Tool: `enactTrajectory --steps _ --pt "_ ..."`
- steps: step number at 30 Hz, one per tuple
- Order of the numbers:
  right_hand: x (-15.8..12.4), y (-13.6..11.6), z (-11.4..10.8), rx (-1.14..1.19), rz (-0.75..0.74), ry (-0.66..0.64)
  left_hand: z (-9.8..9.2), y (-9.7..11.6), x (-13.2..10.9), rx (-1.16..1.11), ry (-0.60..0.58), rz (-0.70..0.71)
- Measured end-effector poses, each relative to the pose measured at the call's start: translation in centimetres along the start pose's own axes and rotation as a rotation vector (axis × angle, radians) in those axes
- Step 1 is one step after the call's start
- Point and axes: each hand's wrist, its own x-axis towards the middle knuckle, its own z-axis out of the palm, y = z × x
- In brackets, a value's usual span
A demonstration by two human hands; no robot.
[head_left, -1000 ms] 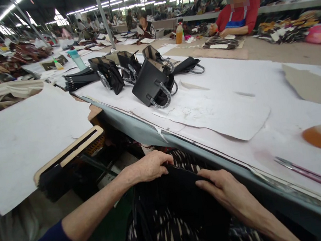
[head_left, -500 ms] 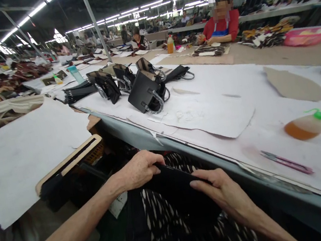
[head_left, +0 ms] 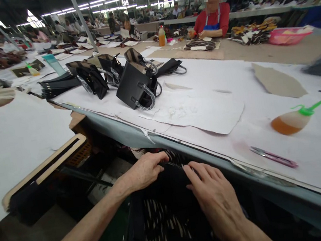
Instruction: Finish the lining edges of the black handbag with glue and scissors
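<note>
My left hand (head_left: 144, 172) pinches black piece (head_left: 172, 186), right hand (head_left: 216, 194) on it.
Can't tell right grip; piece's lower outline too dark.

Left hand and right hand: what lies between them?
The head view shows black material between the left hand and the right hand; its lower edge is hard to make out.

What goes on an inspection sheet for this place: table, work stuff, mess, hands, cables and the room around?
Surface: white-covered table, loose paper sheet on it
Job's things: black piece above the lap
Clutter: handbags, thread snips, green-spouted bottle
Hands: left hand holds the black piece's upper edge; right hand touches it, grip unclear
Cables: nothing seen
Surroundings: person in red at another table
</note>
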Motion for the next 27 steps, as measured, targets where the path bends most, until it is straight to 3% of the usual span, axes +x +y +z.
enactTrajectory --steps 3,6,17,27 --pt "-0.1 -1.2 0.2 -0.047 0.006 0.069 -0.1 0.2 -0.1 -0.044 0.020 0.024" --pt "0.3 -1.7 0.6 -0.039 0.042 0.049 -0.1 0.0 -0.2 -0.059 0.036 0.046" --pt "0.7 -1.7 1.3 0.044 0.070 0.060 0.6 -0.9 -0.3 0.024 0.070 0.077" --pt "1.6 -0.9 0.7 0.306 0.260 -0.150 0.7 -0.9 0.1 0.050 0.049 0.105"
